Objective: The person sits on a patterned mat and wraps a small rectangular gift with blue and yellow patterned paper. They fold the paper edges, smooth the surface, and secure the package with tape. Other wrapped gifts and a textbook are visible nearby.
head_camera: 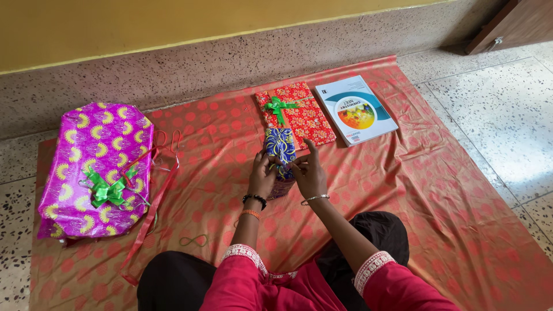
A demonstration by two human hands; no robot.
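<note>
Knees: my black-trousered legs point(173, 282) sit nearest the camera, on the red sheet point(438, 201).
Landmark: small blue-and-yellow parcel point(280, 151), standing mid-sheet just beyond my knees.
Left hand point(262, 175): fingers closed on the parcel's left side.
Right hand point(310, 173): pinching something green at the parcel's front, probably ribbon; index finger raised.
Beyond parcel: red floral gift point(296, 112) with green bow, touching or just behind it; book point(356, 110) to its right.
Left of parcel: big magenta gift point(95, 167), loose red ribbon point(152, 213) between.
Risk: I judge the upright parcel could tip if I tug too hard.
Room: right of parcel the sheet lies open; wall point(173, 63) closes off the far edge.
</note>
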